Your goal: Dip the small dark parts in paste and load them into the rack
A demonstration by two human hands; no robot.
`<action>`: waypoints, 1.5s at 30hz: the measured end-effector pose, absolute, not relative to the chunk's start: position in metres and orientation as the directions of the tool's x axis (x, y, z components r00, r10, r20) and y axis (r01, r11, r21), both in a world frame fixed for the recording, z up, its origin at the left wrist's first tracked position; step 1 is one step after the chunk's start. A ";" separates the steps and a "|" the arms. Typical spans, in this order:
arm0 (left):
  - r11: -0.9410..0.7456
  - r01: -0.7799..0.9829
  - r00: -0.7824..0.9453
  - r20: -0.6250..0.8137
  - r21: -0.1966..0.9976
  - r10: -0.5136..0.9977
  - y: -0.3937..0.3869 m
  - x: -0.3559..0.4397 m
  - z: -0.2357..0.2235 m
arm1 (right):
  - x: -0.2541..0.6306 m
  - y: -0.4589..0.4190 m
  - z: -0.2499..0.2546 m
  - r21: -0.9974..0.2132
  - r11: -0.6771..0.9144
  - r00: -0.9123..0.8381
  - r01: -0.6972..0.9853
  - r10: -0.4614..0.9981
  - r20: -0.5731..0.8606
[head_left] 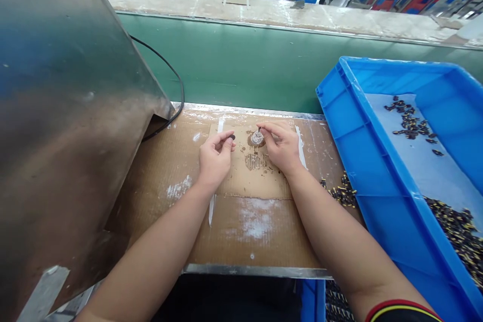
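My left hand (pixel 216 156) is closed in a pinch on a small dark round part (pixel 232 137), held just above the cardboard. To its right, my right hand (pixel 281 146) pinches a small black part (pixel 259 130) over a whitish, shiny lump (pixel 257 138) that looks like grease. Whether the black part touches the lump I cannot tell. A dark stain surrounds the lump on the cardboard sheet (pixel 237 181), which is taped to the work surface. Close to my right forearm lies a pile of small black and yellow parts (pixel 342 192).
On the right stands a large blue crate (pixel 381 171) with many small parts (pixel 456 231) on white lining. A big metal housing (pixel 71 110) fills the left, with a black cable (pixel 177 78) beside it. Behind the bench runs a green panel (pixel 234 60).
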State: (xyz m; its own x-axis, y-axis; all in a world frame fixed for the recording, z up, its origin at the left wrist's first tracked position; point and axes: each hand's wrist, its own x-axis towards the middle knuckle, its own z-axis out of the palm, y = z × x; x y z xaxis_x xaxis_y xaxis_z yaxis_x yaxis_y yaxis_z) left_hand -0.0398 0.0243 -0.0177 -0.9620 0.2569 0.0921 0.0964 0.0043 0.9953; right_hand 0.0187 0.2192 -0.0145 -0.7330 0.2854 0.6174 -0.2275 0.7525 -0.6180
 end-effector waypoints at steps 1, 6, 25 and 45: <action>0.006 0.102 -0.961 0.097 0.995 0.260 0.024 -0.040 -0.018 | 0.019 0.219 -0.014 -0.617 0.752 -0.732 -0.232 0.283 0.620; 0.000 0.102 -0.960 0.099 0.995 0.262 0.024 -0.040 -0.019 | 0.019 0.218 -0.014 -0.629 0.745 -0.734 -0.222 0.297 0.611; 0.006 0.110 -0.959 0.105 0.994 0.265 0.024 -0.040 -0.019 | 0.019 0.217 -0.014 -0.653 0.727 -0.720 -0.210 0.337 0.607; -0.032 0.057 -0.966 0.063 0.998 0.250 0.024 -0.039 -0.015 | 0.019 0.219 -0.016 -0.657 0.728 -0.675 -0.194 0.387 0.628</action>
State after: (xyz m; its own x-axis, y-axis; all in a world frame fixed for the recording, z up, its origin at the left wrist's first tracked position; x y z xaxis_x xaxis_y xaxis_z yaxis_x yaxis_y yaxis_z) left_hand -0.0385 0.0245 -0.0150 -0.9663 0.2496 0.0629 0.0566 -0.0324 0.9979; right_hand 0.0187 0.2193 -0.0162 -0.6750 0.3866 0.6284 -0.1943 0.7285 -0.6569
